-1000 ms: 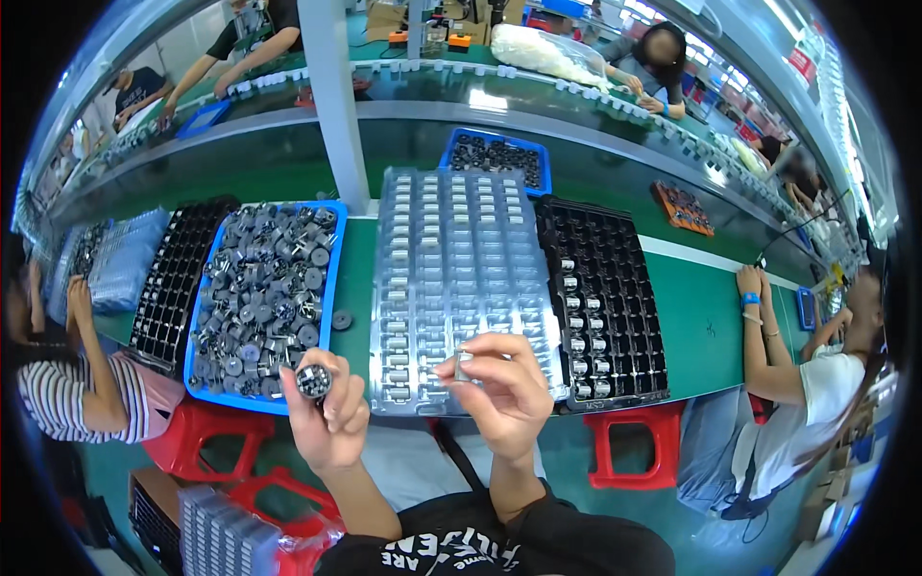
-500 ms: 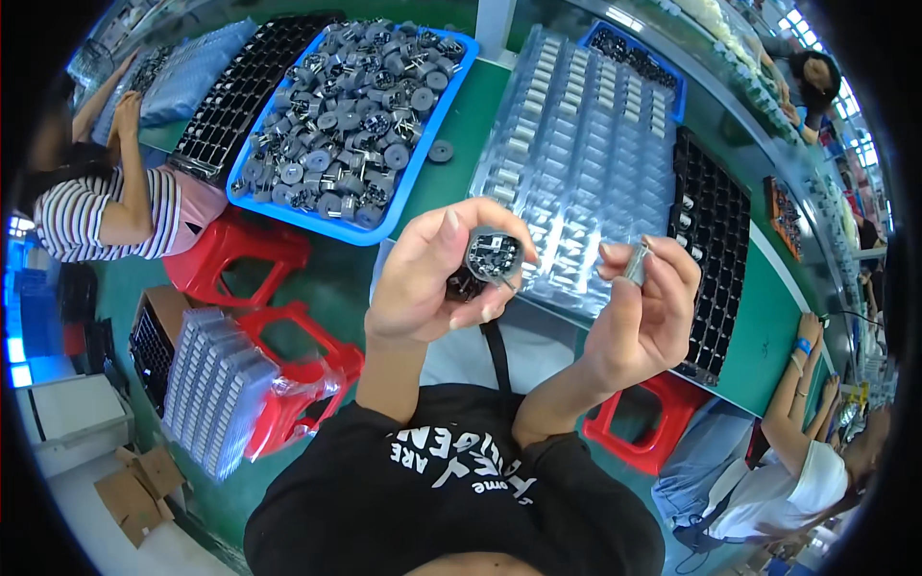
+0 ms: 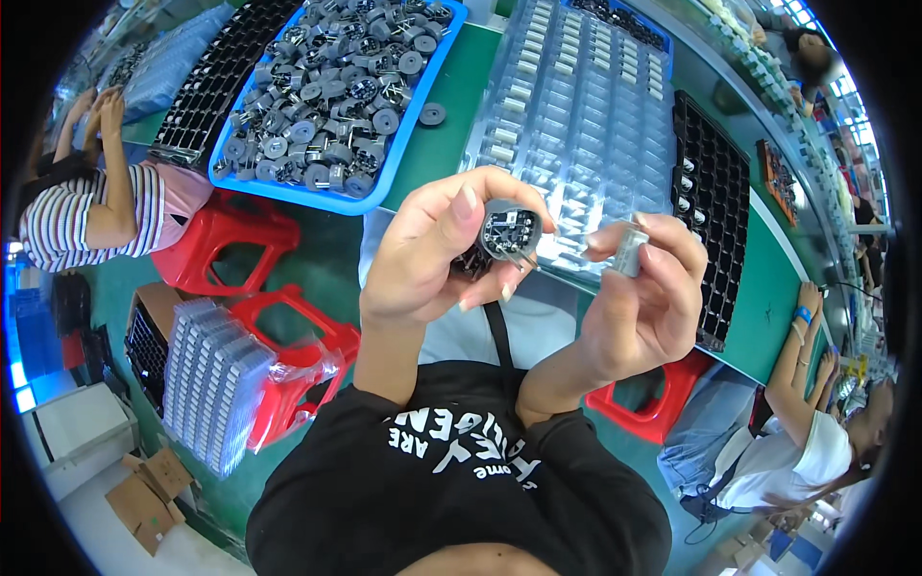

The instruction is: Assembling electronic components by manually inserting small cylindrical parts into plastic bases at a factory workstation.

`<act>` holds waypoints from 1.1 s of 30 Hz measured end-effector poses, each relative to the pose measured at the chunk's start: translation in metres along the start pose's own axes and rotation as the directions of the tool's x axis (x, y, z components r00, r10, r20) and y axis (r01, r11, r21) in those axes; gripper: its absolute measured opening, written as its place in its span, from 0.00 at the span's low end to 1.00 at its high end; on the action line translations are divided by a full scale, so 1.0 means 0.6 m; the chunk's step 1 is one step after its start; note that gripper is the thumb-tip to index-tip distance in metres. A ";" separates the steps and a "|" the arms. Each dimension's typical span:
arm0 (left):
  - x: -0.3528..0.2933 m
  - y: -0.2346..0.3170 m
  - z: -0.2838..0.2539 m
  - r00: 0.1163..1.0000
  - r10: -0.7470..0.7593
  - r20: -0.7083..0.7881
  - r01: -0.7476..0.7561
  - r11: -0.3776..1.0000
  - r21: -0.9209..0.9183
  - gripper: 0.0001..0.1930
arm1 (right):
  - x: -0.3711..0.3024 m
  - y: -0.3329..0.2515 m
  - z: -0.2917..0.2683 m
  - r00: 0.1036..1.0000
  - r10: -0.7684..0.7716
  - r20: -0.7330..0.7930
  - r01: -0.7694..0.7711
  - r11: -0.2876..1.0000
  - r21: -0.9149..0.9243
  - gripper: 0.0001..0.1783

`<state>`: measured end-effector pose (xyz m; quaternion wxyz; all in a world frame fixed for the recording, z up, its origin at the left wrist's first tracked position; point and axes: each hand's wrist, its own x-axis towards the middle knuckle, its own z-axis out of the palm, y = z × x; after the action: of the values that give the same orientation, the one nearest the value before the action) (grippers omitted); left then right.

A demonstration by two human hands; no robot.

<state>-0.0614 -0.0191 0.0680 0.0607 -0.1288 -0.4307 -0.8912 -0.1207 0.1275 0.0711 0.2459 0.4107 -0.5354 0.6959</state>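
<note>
Compared with one second ago, thin pins [image 3: 524,259] of the round grey part [image 3: 509,230] now show, so it seems turned for easier handling. The left hand [image 3: 427,245] curls its fingers closely around this part; the right hand [image 3: 642,312] pinches a small silver part [image 3: 630,252] between fingertips, apart from the pins, near the clear tray [image 3: 581,173].

On the near side of the clear tray [image 3: 615,120], the left hand [image 3: 415,252] hides the back of the round gray part [image 3: 511,232], its board details too tiny for me to read; the right hand [image 3: 645,305] partly covers the small metal piece [image 3: 630,252]. Left of the tray, the blue bin [image 3: 288,194] runs off the top edge; farther left, a striped co-worker [image 3: 91,216] blurs into the dark rim
</note>
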 end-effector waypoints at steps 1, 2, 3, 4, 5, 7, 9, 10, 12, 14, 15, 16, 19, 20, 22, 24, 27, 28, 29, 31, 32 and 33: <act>-0.001 -0.001 -0.002 1.000 -0.002 0.004 0.002 1.000 -0.004 0.32 | 0.000 -0.005 0.006 0.998 0.031 -0.059 -0.028 0.998 0.048 0.15; -0.003 -0.003 -0.005 1.000 -0.015 0.015 0.016 0.998 -0.056 0.30 | -0.001 -0.008 0.008 0.998 0.031 -0.060 -0.028 0.999 0.042 0.15; -0.004 -0.004 -0.006 0.999 -0.028 0.026 0.031 0.994 -0.107 0.29 | -0.002 -0.011 0.009 0.999 0.015 -0.031 -0.016 0.999 -0.030 0.16; -0.006 -0.003 -0.005 0.999 -0.032 0.029 0.035 0.993 -0.111 0.29 | -0.004 -0.015 0.012 1.000 0.003 -0.002 -0.003 0.995 -0.102 0.16; -0.008 0.000 -0.002 0.999 -0.031 0.019 0.033 0.996 -0.079 0.28 | -0.001 -0.015 0.019 0.999 -0.043 -0.007 0.042 0.991 -0.128 0.15; -0.011 0.000 -0.001 0.999 -0.032 0.012 0.032 0.998 -0.050 0.28 | 0.008 -0.013 0.015 0.990 -0.099 0.098 0.112 0.983 -0.143 0.14; -0.014 -0.002 -0.001 0.999 -0.037 -0.006 0.037 0.999 -0.015 0.28 | 0.011 -0.006 0.012 0.956 -0.198 0.218 0.235 0.959 -0.158 0.12; -0.016 -0.001 -0.002 0.999 -0.037 -0.007 0.036 0.999 -0.017 0.28 | 0.015 -0.011 0.011 0.955 -0.197 0.220 0.234 0.959 -0.158 0.12; -0.019 0.003 -0.003 0.999 -0.016 -0.028 0.016 1.000 0.002 0.27 | 0.027 -0.022 0.007 0.915 -0.149 0.374 0.243 0.945 -0.218 0.12; -0.021 0.003 -0.004 1.000 -0.004 -0.029 0.004 1.000 -0.003 0.27 | 0.031 -0.018 0.003 0.907 -0.157 0.391 0.257 0.941 -0.219 0.12; -0.021 0.004 -0.002 0.999 0.001 -0.033 -0.001 1.000 0.020 0.27 | 0.032 -0.015 0.002 0.899 -0.164 0.407 0.270 0.938 -0.219 0.12; -0.022 0.004 -0.001 0.999 0.004 -0.036 -0.002 0.999 0.042 0.26 | 0.031 -0.013 0.001 0.898 -0.164 0.408 0.270 0.938 -0.219 0.12; -0.020 0.010 0.005 0.993 -0.045 -0.112 0.065 0.981 0.181 0.33 | 0.028 -0.008 0.000 0.903 -0.179 0.390 0.270 0.943 -0.193 0.12; -0.020 0.011 0.009 0.992 -0.044 -0.115 0.064 0.981 0.182 0.33 | 0.027 -0.008 0.001 0.910 -0.179 0.375 0.262 0.947 -0.184 0.12; -0.019 0.013 0.014 0.994 0.003 -0.106 0.017 0.982 0.187 0.33 | 0.025 -0.010 0.003 0.915 -0.183 0.360 0.257 0.951 -0.171 0.13; -0.020 0.008 0.000 1.000 0.005 -0.030 -0.001 0.994 0.109 0.30 | 0.017 -0.023 0.004 0.939 -0.283 0.196 0.232 0.941 0.247 0.07; -0.023 0.007 -0.008 1.000 0.013 0.002 -0.013 1.000 0.021 0.28 | 0.022 -0.074 0.002 0.925 -0.282 0.256 -0.015 0.645 0.764 0.11; -0.022 0.007 -0.007 1.000 -0.006 -0.015 0.006 1.000 -0.008 0.28 | 0.012 -0.079 0.007 0.918 -0.327 0.223 0.019 0.598 0.801 0.22; -0.021 0.006 -0.009 1.000 -0.017 -0.022 0.016 0.999 -0.035 0.28 | 0.015 -0.078 0.015 0.918 -0.330 0.223 0.022 0.600 0.800 0.22; -0.023 0.006 -0.012 0.999 -0.016 -0.032 0.015 0.999 -0.036 0.28 | 0.025 -0.072 0.026 0.833 -0.450 0.322 -0.003 0.579 0.816 0.26; -0.025 0.006 -0.012 0.999 -0.015 -0.047 0.013 0.999 -0.036 0.28 | 0.025 -0.070 0.023 0.831 -0.454 0.321 -0.002 0.576 0.818 0.26; -0.026 0.006 -0.010 0.999 -0.010 -0.049 0.009 0.999 -0.033 0.28 | 0.023 -0.070 0.018 0.828 -0.430 0.360 -0.023 0.616 0.788 0.26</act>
<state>-0.0464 -0.0259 0.0630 0.0648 -0.1059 -0.4152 -0.9012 -0.0920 0.1287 0.1063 -0.0233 0.7062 -0.1828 0.6836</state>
